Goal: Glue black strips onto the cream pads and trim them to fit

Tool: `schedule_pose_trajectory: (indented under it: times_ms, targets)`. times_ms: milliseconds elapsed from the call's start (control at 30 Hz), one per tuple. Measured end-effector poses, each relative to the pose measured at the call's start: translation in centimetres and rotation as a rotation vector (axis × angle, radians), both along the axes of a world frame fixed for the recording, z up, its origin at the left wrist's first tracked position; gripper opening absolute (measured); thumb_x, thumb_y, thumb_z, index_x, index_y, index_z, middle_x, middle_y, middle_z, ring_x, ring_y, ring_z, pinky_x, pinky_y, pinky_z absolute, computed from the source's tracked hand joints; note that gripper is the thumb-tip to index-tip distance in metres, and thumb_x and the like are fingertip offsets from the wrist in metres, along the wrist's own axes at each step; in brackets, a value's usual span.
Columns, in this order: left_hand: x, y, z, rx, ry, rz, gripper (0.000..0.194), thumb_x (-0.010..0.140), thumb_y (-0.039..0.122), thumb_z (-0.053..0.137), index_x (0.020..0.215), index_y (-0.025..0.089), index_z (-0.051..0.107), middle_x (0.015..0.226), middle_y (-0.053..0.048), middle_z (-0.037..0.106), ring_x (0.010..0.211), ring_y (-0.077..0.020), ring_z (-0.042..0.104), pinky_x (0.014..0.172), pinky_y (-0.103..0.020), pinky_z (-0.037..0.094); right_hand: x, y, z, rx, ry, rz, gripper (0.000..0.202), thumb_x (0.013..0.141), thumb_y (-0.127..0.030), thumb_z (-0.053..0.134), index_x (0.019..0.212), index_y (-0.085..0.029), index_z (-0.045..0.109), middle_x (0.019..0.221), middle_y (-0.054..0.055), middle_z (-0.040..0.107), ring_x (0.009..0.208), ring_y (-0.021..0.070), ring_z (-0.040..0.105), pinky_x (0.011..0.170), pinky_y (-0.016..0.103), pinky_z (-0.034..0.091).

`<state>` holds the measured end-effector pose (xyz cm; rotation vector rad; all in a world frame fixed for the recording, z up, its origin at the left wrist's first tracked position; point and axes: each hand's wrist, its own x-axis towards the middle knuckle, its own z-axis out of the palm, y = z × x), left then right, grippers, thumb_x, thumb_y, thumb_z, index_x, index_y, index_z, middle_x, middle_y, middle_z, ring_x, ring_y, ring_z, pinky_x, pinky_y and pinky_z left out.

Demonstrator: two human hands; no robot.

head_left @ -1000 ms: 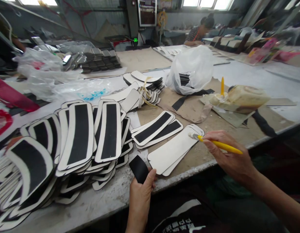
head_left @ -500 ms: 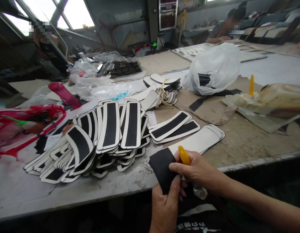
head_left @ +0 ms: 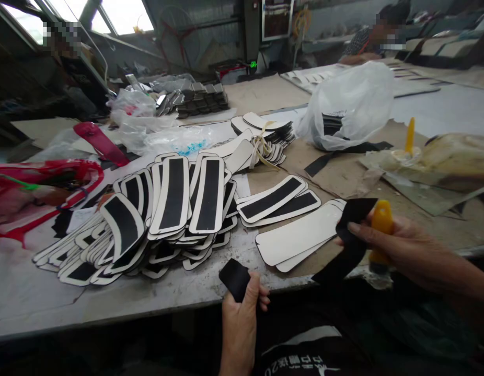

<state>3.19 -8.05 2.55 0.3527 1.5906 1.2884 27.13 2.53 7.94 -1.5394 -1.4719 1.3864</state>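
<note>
My left hand (head_left: 244,308) is closed on a folded piece of black material (head_left: 234,279) at the table's front edge. My right hand (head_left: 399,237) grips a yellow-handled brush (head_left: 382,224) and a black strip (head_left: 349,235) that hangs down past the table edge. Between the hands lie blank white curved pieces (head_left: 297,235), partly under the black strip. Just behind them are white pieces with black centres (head_left: 273,201). A large heap of similar black-centred pieces (head_left: 169,196) spreads to the left.
A tied white bundle (head_left: 242,151) lies behind the heap. Farther right are a clear plastic bag (head_left: 354,107) and an upright yellow handle (head_left: 410,136) beside a yellowish container (head_left: 457,156). A red bag (head_left: 81,180) is at left. Two people are in the background.
My hands have moved apart. My right hand went right with the brush and a black strip, while my left hand shifted slightly left with a black piece still in it.
</note>
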Motion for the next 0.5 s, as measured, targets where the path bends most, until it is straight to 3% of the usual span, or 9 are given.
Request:
schedule_pose_trajectory:
  times_ms: [100,200,333,500]
  targets:
    - [-0.4,2.0,-0.2,0.003,0.089,-0.037,0.038,0.070,0.046,0.068,0.085,0.012,0.060,0.058,0.001,0.059,0.050,-0.0091,0.049,0.048,-0.021,0.040,1.1,0.2,0.2,-0.091,-0.179,0.125,0.040,0.073,-0.058,0.061,0.071,-0.018,0.056,0.061,0.001,0.058,0.053,0.0137,0.051,0.045,0.024,0.042]
    - [-0.6,3.7,-0.8,0.003,0.151,-0.132,0.038,0.071,0.044,0.067,0.090,0.012,0.061,0.058,0.002,0.057,0.050,-0.0085,0.047,0.048,-0.020,0.037,0.6,0.5,0.4,-0.064,-0.313,0.335,0.040,0.080,-0.057,0.053,0.066,-0.019,0.051,0.055,-0.002,0.049,0.048,0.0103,0.041,0.044,0.023,0.036]
    - [-0.7,4.9,-1.5,-0.005,0.164,-0.174,0.031,0.073,0.037,0.064,0.089,0.010,0.060,0.052,0.003,0.053,0.048,-0.0091,0.044,0.047,-0.021,0.035,-2.5,1.4,1.0,0.096,-0.410,0.718,0.029,0.090,-0.043,0.042,0.076,-0.020,0.052,0.067,-0.001,0.054,0.059,0.0123,0.047,0.057,0.024,0.038]
    - [-1.0,5.4,-1.4,-0.013,0.097,-0.211,0.030,0.074,0.034,0.063,0.091,0.010,0.058,0.055,0.003,0.053,0.050,-0.0090,0.044,0.048,-0.021,0.036,-8.0,4.1,0.9,0.126,-0.555,0.936,0.021,0.088,-0.035,0.044,0.083,-0.019,0.057,0.072,0.002,0.061,0.063,0.0140,0.052,0.057,0.023,0.035]
